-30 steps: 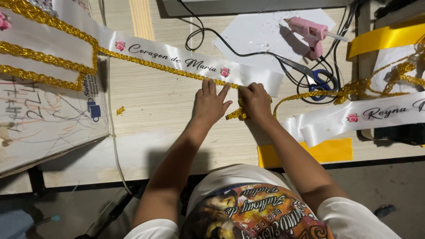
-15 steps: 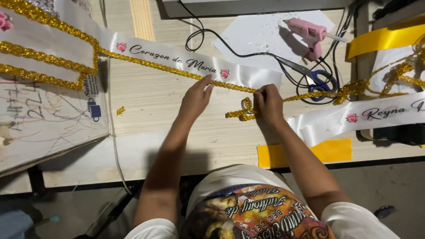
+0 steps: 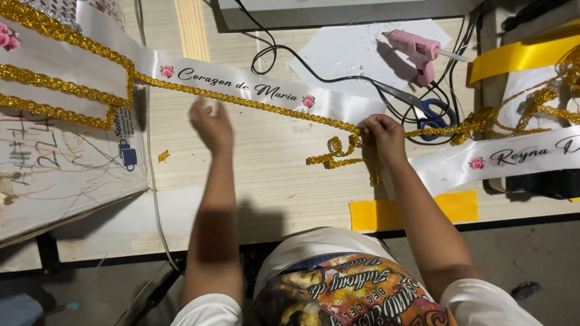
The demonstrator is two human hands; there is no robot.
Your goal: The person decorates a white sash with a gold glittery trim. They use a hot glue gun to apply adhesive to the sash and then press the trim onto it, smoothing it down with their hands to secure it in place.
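Note:
A white satin sash with dark script and small pink roses lies across the wooden table. Gold glitter trim runs along its lower edge. My left hand rests with fingers on the sash's lower edge and the trim, left of centre. My right hand pinches the trim at the sash's right end, where loose gold trim curls on the table. A second white sash lies to the right of my right hand.
A pink glue gun lies on white paper at the back, with its black cord looping. Blue-handled scissors sit behind my right hand. Yellow ribbon is far right, a yellow sheet at the front edge, scribbled cardboard left.
My left hand has slid left along the sash's gold-trimmed edge, away from my right hand. The right hand has stayed at the sash's right end, holding the trim.

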